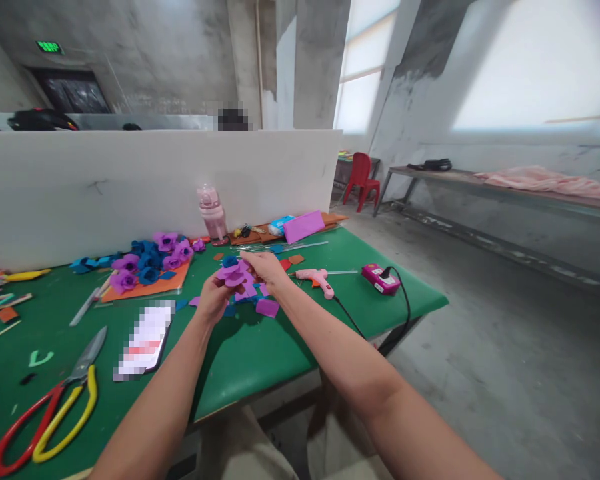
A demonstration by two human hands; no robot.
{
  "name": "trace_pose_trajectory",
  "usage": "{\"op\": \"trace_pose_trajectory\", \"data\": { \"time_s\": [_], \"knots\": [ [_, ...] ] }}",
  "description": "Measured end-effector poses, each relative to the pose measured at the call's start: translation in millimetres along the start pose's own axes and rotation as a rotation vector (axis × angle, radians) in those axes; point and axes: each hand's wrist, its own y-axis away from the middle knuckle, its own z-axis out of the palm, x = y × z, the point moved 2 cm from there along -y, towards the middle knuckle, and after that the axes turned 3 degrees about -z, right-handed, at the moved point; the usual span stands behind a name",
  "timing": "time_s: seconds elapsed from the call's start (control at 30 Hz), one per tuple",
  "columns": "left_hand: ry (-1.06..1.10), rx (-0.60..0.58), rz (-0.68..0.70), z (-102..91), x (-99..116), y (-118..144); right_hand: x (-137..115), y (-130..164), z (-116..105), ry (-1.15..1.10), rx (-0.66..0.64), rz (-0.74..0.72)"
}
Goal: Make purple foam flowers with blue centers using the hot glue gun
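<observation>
A purple paper flower (pixel 234 272) with a dark blue centre is held above the green table (pixel 260 360). My left hand (pixel 214 297) grips it from the left and below, fingers closed round its base. At its right side, the fingers of my right hand (pixel 263 268) pinch the edge of a purple petal. Cut purple and blue pieces (pixel 267 307) lie on the table beneath and around my hands. Just right of my right hand rests a pink glue gun (pixel 317 280), with a clear glue stick in its back end.
Finished purple and blue flowers (pixel 150 263) sit on an orange sheet at the left. Scissors (pixel 77 393) and a phone (pixel 147 339) lie nearer. A pink bottle (pixel 213 215) stands by the white partition (pixel 155 180). A corded magenta box (pixel 381 279) is near the right edge.
</observation>
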Motion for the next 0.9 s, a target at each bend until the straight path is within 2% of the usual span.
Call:
{"op": "trace_pose_trajectory", "data": {
  "time_s": [0.27, 0.33, 0.4, 0.5, 0.6, 0.7, 0.9],
  "knots": [
    [-0.018, -0.033, -0.002, 1.7, 1.3, 1.2, 3.6, -2.4, -1.9, 0.026, -0.001, -0.089],
    [-0.003, -0.028, 0.003, 2.3, 2.0, 1.3, 3.8, -1.1, -3.4, 0.014, 0.027, -0.083],
    [0.016, -0.006, 0.004, 2.0, 1.8, 0.8, 4.4, 2.3, -7.0, 0.051, 0.107, -0.137],
    [0.026, 0.010, -0.012, 0.8, -0.2, -0.5, 3.8, 12.9, -12.3, 0.293, 0.220, -0.439],
    [0.017, -0.012, -0.033, 0.6, -2.1, -0.7, 4.5, 25.4, -11.6, 0.595, 0.181, -0.727],
    [0.005, -0.008, -0.053, 0.9, -2.7, 0.2, 5.7, 31.3, -8.6, 0.813, 0.133, -0.823],
    [-0.009, 0.013, -0.047, 1.0, -4.6, 0.8, 5.3, 29.9, -2.5, 1.113, 0.130, -0.860]
  ]
}}
